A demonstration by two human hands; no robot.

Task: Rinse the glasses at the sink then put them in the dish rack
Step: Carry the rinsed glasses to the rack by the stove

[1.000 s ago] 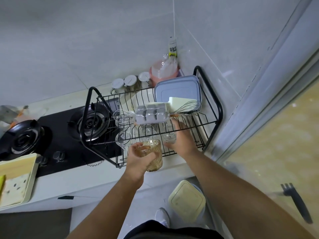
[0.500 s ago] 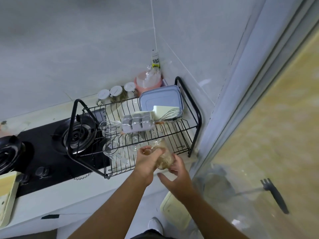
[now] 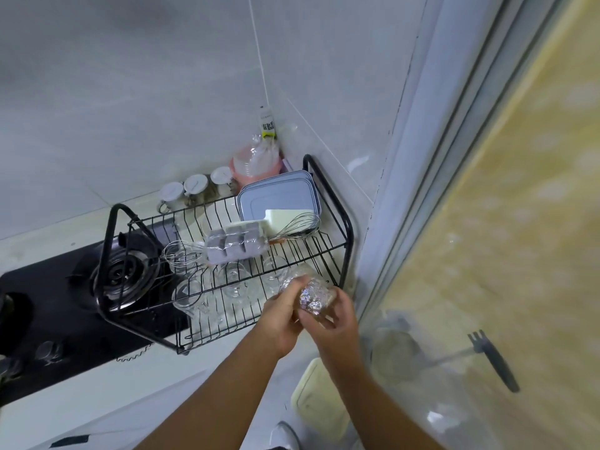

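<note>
The right hand (image 3: 334,319), open under the glass (image 3: 311,295) half a second ago, has now curled round it. The left hand (image 3: 281,315) grips it from the other side. Fingers cover much of the glass and its patterned wall is blurred, so its mouth is hard to make out. It lies tilted between both palms at the right front corner of the dish rack (image 3: 350,241). The rack's lower tier holds clear glasses (image 3: 186,293), their number unclear through the wires. The upper tier carries a grey ice tray (image 3: 237,245), a whisk (image 3: 293,226) and a lidded box (image 3: 276,196). Behind the rack stand white-lidded jars (image 3: 195,185).
</note>
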